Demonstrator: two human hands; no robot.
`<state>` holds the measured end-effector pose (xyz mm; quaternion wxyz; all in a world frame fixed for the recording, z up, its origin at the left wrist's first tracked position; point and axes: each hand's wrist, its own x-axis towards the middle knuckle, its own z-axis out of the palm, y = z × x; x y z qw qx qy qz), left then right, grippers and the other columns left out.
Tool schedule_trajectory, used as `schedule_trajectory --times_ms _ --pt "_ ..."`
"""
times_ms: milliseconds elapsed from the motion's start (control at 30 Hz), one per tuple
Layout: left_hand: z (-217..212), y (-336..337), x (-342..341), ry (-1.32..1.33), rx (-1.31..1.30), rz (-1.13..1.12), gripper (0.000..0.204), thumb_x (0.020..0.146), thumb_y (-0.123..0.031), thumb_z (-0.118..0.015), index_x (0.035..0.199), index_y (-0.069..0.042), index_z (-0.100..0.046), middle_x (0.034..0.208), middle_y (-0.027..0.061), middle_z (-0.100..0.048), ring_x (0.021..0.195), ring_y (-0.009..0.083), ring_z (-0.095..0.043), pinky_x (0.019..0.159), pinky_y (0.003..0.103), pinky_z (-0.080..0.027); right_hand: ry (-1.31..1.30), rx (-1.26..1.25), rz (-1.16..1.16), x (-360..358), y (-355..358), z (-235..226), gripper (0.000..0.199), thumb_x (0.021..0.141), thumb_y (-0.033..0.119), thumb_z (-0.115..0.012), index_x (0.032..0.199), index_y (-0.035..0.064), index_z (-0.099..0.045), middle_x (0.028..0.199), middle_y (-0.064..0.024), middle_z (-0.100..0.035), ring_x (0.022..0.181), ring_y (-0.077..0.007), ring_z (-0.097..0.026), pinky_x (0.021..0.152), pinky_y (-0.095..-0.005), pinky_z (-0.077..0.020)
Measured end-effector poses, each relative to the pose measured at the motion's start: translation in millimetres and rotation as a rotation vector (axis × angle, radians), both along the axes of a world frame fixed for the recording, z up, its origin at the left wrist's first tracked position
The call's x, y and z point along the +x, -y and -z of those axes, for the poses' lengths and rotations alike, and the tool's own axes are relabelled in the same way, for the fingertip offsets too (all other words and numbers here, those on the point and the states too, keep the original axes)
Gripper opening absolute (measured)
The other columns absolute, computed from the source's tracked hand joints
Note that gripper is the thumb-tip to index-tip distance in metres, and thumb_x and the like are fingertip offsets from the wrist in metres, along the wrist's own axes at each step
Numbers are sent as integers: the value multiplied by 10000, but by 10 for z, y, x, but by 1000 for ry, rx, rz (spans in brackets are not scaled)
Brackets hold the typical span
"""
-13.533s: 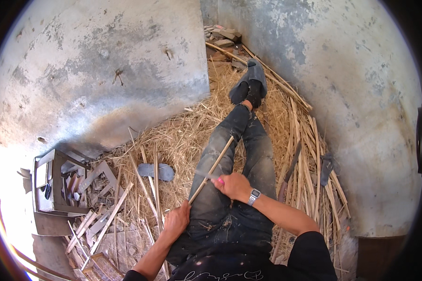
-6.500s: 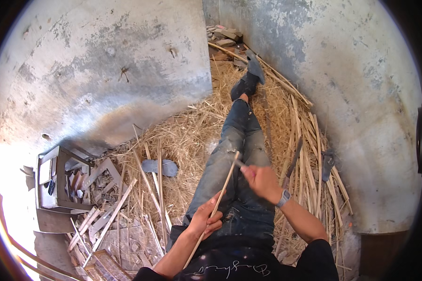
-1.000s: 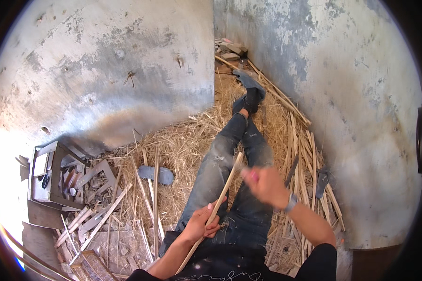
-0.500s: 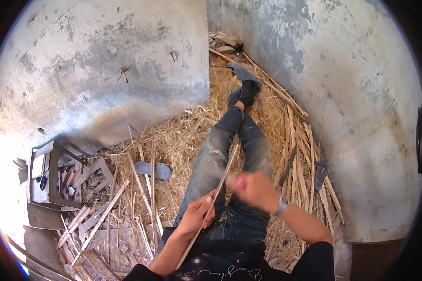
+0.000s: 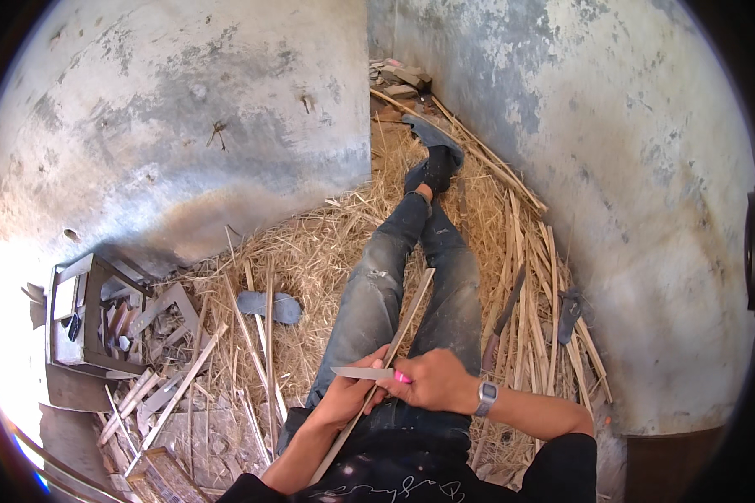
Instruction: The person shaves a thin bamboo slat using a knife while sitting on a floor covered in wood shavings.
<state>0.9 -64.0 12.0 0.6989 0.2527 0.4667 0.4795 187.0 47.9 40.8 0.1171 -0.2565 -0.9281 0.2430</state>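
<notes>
My left hand (image 5: 350, 396) is closed round a long, thin strip of split wood or bamboo (image 5: 413, 309). The strip slants from near my belly up over my thighs. In my right hand (image 5: 438, 381) is a knife (image 5: 365, 372) with a pink handle, gripped in the fist. Its pale blade points left and lies across the strip, just by my left fingers. Whether the edge cuts into the strip I cannot tell. My legs (image 5: 377, 285) in worn dark jeans stretch out ahead under both hands.
Shavings (image 5: 327, 243) cover the floor around my legs. Split strips (image 5: 524, 310) lie along the right wall, beside a dark long blade-like tool (image 5: 505, 314). A slipper (image 5: 270, 307) rests at left, near a wooden frame (image 5: 96, 314) with scrap wood. Bricks (image 5: 403, 80) are heaped in the far corner.
My right hand has moved down and toward my left hand, bringing the knife across the strip. The blade, blurred before, now shows clearly. The left hand keeps its hold.
</notes>
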Motion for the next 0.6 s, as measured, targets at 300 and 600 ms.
schedule_trajectory --times_ms 300,600 --pt "-179 45 -157 6 150 -30 460 1093 -192 -509 1494 16 -420 826 70 -652 530 72 -536 485 201 -419 -62 -91 10 28 52 -44 556 1010 503 -582 684 56 -640 546 -199 -571 532 -397 -637 489 -490 -476" --pt "-339 174 -121 -377 352 105 522 1002 24 -525 1503 -10 -379 952 49 -592 637 78 -551 553 207 -421 -89 -23 114 0 -73 -57 509 968 498 -641 690 72 -647 565 -182 -597 524 -401 -630 485 -477 -492"
